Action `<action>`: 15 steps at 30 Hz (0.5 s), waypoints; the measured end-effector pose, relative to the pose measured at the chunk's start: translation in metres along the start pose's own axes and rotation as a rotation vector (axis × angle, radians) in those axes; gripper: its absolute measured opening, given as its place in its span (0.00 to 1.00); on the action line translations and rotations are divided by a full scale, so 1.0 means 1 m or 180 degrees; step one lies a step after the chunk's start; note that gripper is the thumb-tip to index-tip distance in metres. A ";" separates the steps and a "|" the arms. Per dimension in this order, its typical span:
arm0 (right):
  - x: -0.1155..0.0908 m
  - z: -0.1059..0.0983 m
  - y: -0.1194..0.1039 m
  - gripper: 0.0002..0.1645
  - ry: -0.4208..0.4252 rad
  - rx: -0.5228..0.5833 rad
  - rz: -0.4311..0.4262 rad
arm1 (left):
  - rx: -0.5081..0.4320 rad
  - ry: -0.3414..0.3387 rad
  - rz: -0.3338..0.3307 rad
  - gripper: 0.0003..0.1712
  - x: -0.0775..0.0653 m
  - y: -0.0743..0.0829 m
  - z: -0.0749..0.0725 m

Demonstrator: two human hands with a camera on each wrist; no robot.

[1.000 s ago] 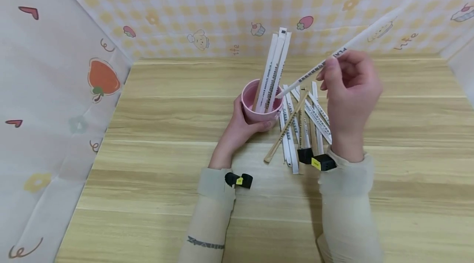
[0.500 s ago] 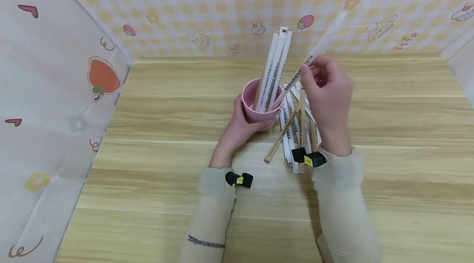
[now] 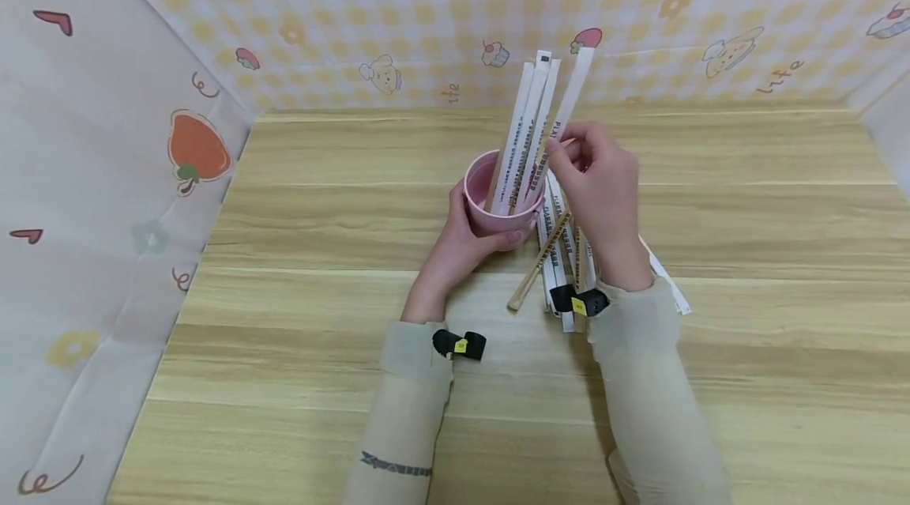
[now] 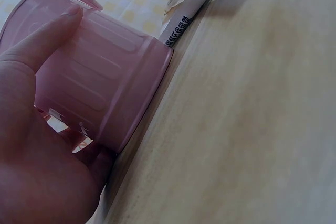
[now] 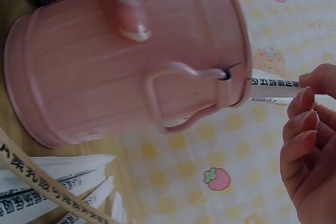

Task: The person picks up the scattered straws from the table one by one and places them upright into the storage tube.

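Observation:
A small pink bucket [image 3: 502, 227] stands on the table, and my left hand [image 3: 451, 256] grips it round the left and front. In the left wrist view the thumb lies along the ribbed wall of the bucket [image 4: 94, 72]. My right hand [image 3: 604, 193] pinches a white paper-wrapped straw [image 3: 574, 86] between thumb and fingers. Its lower end is inside the bucket, and its top leans right. Several wrapped straws [image 3: 528, 114] stand together in the bucket. The right wrist view shows the held straw [image 5: 275, 84] at the rim and a wire handle [image 5: 153, 100] on the side.
Several loose wrapped straws [image 3: 550, 232], white and brown, lie on the wooden table [image 3: 320, 252] right of the bucket, partly under my right arm. One brown wrapped straw [image 3: 526, 288] slants across them. A yellow checked cloth [image 3: 426, 7] hangs behind the table.
My right hand has moved left toward the bucket, bringing the wrapped straw more upright with its lower end deeper inside. My left hand keeps its hold on the bucket.

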State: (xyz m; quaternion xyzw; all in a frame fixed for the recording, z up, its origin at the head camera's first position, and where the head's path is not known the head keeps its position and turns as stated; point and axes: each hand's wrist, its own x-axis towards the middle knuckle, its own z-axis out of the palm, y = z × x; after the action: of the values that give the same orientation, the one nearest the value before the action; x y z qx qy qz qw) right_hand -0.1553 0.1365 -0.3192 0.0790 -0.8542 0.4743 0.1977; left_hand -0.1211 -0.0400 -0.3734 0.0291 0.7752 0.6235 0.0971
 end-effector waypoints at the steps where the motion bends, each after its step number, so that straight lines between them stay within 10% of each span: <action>1: 0.000 0.001 0.001 0.16 -0.0035 -0.0020 0.0021 | 0.0007 0.0002 -0.0003 0.59 0.000 0.000 0.000; 15: 0.000 0.011 0.013 0.19 -0.0402 -0.0238 0.0264 | -0.0035 0.0001 0.0059 0.59 0.000 0.000 -0.001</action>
State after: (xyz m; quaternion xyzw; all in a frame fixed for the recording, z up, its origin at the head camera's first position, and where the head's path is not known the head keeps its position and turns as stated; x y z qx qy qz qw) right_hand -0.1619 0.1342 -0.3346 0.0659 -0.8846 0.4440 0.1264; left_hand -0.1209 -0.0406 -0.3733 0.0357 0.7714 0.6287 0.0915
